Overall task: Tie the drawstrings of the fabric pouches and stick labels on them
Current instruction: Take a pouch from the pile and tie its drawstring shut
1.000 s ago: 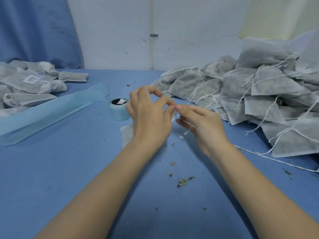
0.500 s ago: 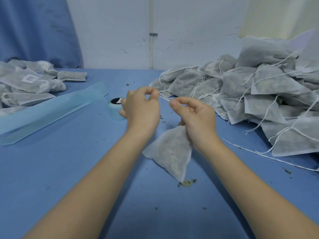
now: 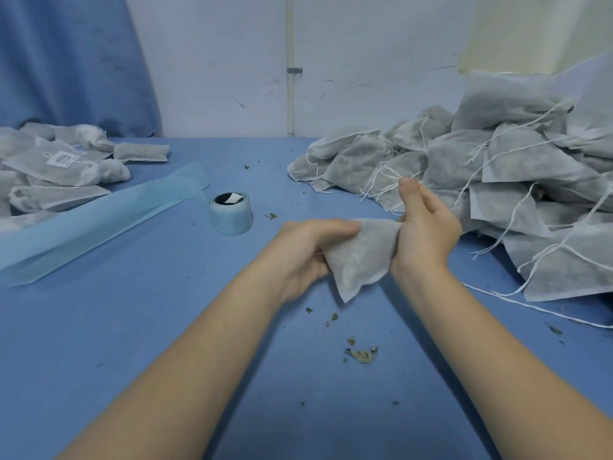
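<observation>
Gripping one fabric pouch (image 3: 360, 257) between them, both hands hold it just above the blue worktop (image 3: 166, 327). The left hand (image 3: 303, 257) has its fingers (image 3: 338, 227) curled over the pouch's left edge, thumb hidden underneath. The right hand (image 3: 426, 234) closes around the gathered neck at the pouch's right end, thumb raised, probably to keep the mouth cinched while the drawstring is dealt with; the string itself is not clear here.

Just beyond the right hand rises the heap of untied pouches (image 3: 497, 180), loose white strings trailing, near enough to draw from. Well apart at far left lies the pile of finished pouches (image 3: 59, 174), one showing a white label (image 3: 62, 160). Between the piles stands the label roll (image 3: 230, 215), with its pale blue backing strip (image 3: 99, 224) running off leftward, within the left hand's reach for the sticking step, which looks not yet done.
</observation>
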The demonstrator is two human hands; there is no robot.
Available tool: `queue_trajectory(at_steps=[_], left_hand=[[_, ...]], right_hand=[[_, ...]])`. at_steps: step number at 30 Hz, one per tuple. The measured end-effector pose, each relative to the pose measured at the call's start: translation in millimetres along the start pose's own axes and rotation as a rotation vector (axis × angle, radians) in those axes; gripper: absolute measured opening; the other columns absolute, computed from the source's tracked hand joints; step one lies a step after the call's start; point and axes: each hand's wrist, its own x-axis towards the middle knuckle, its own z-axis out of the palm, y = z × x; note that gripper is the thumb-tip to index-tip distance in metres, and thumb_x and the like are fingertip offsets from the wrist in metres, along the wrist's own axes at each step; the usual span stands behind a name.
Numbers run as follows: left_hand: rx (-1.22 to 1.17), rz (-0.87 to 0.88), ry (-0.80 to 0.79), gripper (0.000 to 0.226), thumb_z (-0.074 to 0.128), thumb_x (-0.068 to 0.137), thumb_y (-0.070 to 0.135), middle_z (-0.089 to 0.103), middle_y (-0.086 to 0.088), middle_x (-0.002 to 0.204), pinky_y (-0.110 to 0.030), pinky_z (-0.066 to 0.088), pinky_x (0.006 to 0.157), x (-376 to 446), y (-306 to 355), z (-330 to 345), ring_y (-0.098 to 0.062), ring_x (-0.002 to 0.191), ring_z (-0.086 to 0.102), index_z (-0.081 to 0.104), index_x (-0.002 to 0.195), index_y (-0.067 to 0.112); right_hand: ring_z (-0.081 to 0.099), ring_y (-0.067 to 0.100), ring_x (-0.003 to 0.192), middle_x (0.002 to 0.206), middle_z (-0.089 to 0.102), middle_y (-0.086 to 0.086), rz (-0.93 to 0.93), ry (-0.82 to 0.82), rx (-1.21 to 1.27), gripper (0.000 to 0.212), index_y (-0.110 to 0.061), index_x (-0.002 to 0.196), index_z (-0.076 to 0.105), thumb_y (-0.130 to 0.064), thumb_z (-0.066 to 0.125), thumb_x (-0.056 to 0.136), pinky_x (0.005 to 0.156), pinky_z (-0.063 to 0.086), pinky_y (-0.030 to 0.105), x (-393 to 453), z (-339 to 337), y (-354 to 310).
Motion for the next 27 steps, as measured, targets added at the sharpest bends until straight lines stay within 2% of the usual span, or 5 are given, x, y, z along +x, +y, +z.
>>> queue_trajectory(at_steps=[4,12,16,23,27], left_hand=[[-0.148,0.038,0.108,0.026,0.065,0.086,0.007,0.070,-0.019,0.100,-0.034,0.059,0.073,5.1,-4.9,0.1,-0.023,0.081,0.069,0.063,0.106,-0.009],[-0.173,0.042,0.155,0.037,0.049,0.097,0.029,0.069,-0.015,0.105,-0.044,0.060,0.060,5.8,-0.3,-2.8,-0.027,0.082,0.069,0.056,0.121,0.002],[-0.102,0.086,0.113,0.052,0.065,0.081,0.043,0.071,-0.013,0.105,-0.040,0.059,0.076,3.4,2.3,-5.5,-0.026,0.093,0.070,0.062,0.115,0.004],[0.034,0.271,0.307,0.025,0.067,0.083,0.003,0.070,-0.017,0.103,-0.040,0.054,0.088,10.2,9.1,-22.2,-0.030,0.095,0.068,0.063,0.108,-0.004],[0.005,0.371,0.521,0.019,0.067,0.085,0.009,0.070,-0.014,0.099,-0.041,0.055,0.087,13.0,25.8,-47.9,-0.028,0.092,0.068,0.065,0.102,-0.001]], right_hand=[[0.046,0.000,0.054,0.056,0.054,-0.019,-0.012,-0.120,-0.021,0.017,-0.025,0.069,0.067,-0.017,0.071,0.084,0.060,0.040,0.014,5.1,-3.0,1.6],[0.056,-0.001,0.090,0.102,0.060,0.002,-0.235,-0.650,-0.357,0.012,-0.021,0.073,0.070,-0.011,0.073,0.079,0.082,0.040,0.010,-6.0,-8.6,-2.8],[0.055,-0.006,0.092,0.103,0.061,-0.001,-0.312,-0.655,-0.440,0.018,-0.023,0.070,0.067,-0.008,0.073,0.078,0.085,0.035,0.005,-5.9,-8.6,0.0],[0.055,-0.012,0.088,0.097,0.063,-0.013,-0.305,-0.669,-0.462,0.016,-0.032,0.078,0.066,-0.018,0.072,0.083,0.080,0.037,0.004,-9.7,15.3,11.2],[0.058,0.003,0.101,0.106,0.062,-0.011,-0.002,-0.721,-0.270,0.009,-0.030,0.101,0.061,-0.031,0.058,0.093,0.093,0.046,0.024,-7.1,52.3,20.5]])
